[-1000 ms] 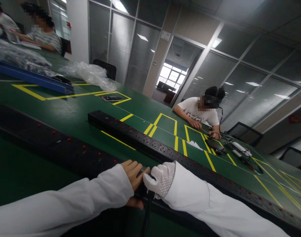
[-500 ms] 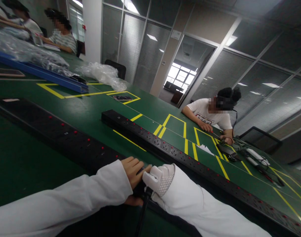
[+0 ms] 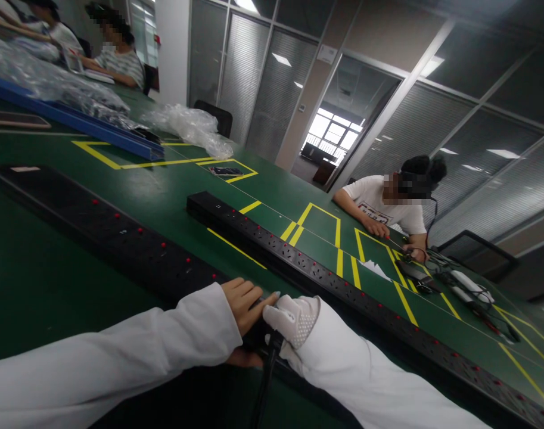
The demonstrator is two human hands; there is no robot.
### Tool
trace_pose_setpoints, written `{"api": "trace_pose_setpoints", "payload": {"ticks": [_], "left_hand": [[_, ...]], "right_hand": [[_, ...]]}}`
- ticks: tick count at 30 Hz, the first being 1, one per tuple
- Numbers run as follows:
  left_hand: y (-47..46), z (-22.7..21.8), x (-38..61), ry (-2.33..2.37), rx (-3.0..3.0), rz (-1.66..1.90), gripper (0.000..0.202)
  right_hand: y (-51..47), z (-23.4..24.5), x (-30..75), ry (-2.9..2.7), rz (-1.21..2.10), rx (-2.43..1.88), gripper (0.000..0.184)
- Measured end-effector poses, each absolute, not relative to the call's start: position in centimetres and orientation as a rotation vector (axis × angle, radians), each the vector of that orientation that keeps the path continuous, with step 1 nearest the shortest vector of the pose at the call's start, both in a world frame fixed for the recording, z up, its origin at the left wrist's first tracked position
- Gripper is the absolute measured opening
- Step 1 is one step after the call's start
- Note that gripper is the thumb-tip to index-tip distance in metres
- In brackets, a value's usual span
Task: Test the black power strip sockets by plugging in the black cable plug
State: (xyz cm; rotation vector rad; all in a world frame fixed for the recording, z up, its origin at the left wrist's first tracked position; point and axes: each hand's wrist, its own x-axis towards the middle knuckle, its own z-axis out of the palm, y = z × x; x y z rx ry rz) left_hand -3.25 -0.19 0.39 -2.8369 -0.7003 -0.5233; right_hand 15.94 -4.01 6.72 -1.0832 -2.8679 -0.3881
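A long black power strip (image 3: 173, 269) with red lights lies across the near side of the table. My left hand (image 3: 245, 301), bare, wraps over it with fingers on top and the thumb below at the near edge. Beside it, my right hand (image 3: 294, 319) in a white dotted glove is closed on the end of a black power cable (image 3: 267, 378), pressed against the strip; the plug itself is hidden in the fist. The cable hangs down toward me. Just beyond both hands lies a second black power strip (image 3: 294, 256), untouched.
Yellow tape (image 3: 325, 214) marks the green table. Bubble wrap (image 3: 186, 124), a blue channel (image 3: 97, 132) and phones lie at the far left. Across the table a person (image 3: 388, 202) handles a small tool by tangled cables (image 3: 468, 298). More people sit at the upper left.
The view has shifted slightly, so the table and strips sit a little differently in the picture. Both hands keep the same grip, close together at the near strip.
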Motion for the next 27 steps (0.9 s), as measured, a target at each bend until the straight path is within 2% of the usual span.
{"api": "trace_pose_setpoints", "payload": {"ticks": [8,13,17,20,27], "left_hand": [[-0.2,0.2,-3.1,-0.74,-2.818,-0.523,0.076],[-0.4,0.4,-3.2,-0.722,-2.843,-0.532,0.074],[-0.5,0.6,-3.1,-0.776,-2.852,-0.529,0.075],[-0.6,0.5,-3.0,-0.782,-2.851,-0.529,0.078],[-0.6,0.5,-2.8,-0.798,-2.837,-0.542,0.08]], "right_hand": [[-3.2,6.5,16.1,-2.849,-0.466,-1.067,0.021],[-4.6,7.6,16.4,-2.74,-0.46,-0.996,0.043],[-6.0,8.3,16.1,-2.626,-0.424,-0.739,0.032],[-6.5,8.5,15.7,-2.624,-0.395,-0.742,0.026],[-6.6,8.0,15.9,-2.568,-0.284,-0.856,0.031]]}}
